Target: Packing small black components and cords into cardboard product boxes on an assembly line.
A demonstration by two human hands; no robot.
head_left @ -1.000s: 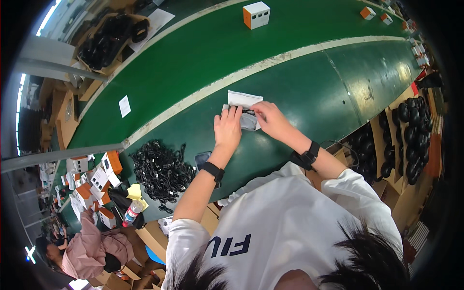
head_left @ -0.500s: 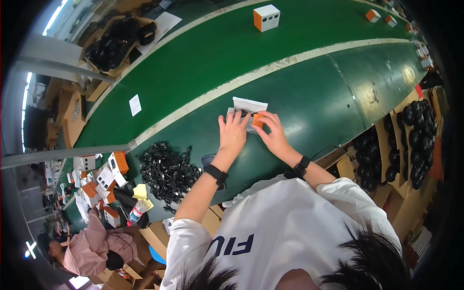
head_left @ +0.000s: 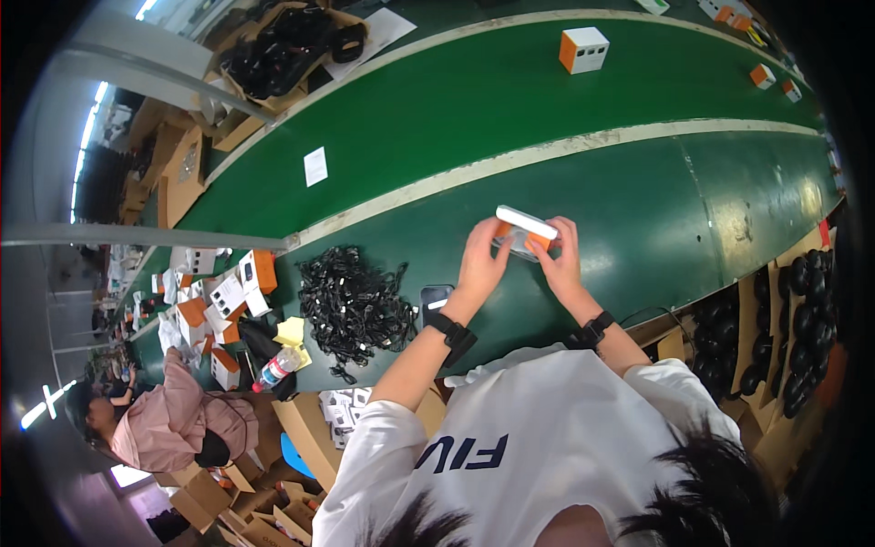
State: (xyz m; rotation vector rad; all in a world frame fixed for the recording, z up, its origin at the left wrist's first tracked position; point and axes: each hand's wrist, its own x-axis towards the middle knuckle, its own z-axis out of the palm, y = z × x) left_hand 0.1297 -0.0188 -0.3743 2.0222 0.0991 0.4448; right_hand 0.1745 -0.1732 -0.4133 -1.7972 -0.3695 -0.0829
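Between my two hands, over the near green worktop, is a small white-and-orange cardboard box (head_left: pixel 527 220). Its white lid panel is tilted up on the far side, and orange shows below it. My left hand (head_left: pixel 483 260) grips the box's left end, thumb at the near side. At the right end, my right hand (head_left: pixel 561 258) holds it with thumb and fingers. Something greyish and clear shows in the near side of the box; I cannot make out what. A pile of black cables (head_left: pixel 351 301) lies left of my left forearm, with a dark phone (head_left: pixel 437 296) beside it.
A green conveyor belt (head_left: pixel 437 118) runs beyond a pale rail, carrying a white-and-orange box (head_left: pixel 584 50) and a paper sheet (head_left: pixel 315 167). At left are a bottle (head_left: pixel 278 367), stacked boxes (head_left: pixel 228 296) and a person in pink (head_left: pixel 173 419). Cartons of black round items (head_left: pixel 802 319) stand right.
The flap that stood open is now lowered over the box, and its orange sides show. Both hands have shifted to its two ends. My view has turned, moving the scene rightward.
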